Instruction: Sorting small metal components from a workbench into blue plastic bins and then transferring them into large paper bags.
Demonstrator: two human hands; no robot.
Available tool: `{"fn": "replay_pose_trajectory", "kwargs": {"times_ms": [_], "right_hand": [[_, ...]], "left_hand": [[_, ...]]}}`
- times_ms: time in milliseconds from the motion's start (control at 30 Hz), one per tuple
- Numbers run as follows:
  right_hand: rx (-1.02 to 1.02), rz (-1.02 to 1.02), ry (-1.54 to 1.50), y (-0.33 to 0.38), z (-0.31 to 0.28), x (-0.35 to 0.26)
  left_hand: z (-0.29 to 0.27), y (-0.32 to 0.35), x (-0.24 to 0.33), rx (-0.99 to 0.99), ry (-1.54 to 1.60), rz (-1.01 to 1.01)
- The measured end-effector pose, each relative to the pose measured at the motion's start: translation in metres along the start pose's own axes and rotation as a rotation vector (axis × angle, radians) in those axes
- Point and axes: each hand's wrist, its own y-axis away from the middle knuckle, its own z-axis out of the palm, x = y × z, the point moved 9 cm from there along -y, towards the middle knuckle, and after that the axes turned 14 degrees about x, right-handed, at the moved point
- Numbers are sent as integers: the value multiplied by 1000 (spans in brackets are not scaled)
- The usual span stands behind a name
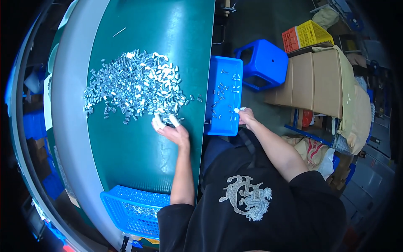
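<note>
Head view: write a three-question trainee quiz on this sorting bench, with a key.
1. True or false: the left hand touches the near edge of the metal pile on the green table.
2. What is the right hand over? A) stool B) blue tray C) yellow crate
3. Fill in: the blue basket at the table's near edge holds ____ parts.

Key: 1 true; 2 B; 3 metal.
</note>
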Motion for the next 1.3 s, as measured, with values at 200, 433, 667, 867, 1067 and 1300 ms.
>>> {"fn": "replay_pose_trajectory", "kwargs": {"times_ms": [200, 433, 667, 867, 1067, 1300], "right_hand": [[-97, -63, -6, 4, 5, -9], [-130, -63, -88, 14, 2, -8], [-131, -94, -116, 13, 12, -8], [-174, -53, -218, 19, -2, -8], [-156, -64, -85, 27, 3, -19], [-165, -46, -77, 32, -1, -16]], "left_hand": [[20, 54, 43, -103, 52, -7], [49, 91, 96, -192, 82, 103], [63, 107, 125, -338, 175, 171], [11, 13, 87, -209, 212, 310], [-47, -156, -114, 163, -185, -13], [3, -124, -81, 34, 7, 11]]}}
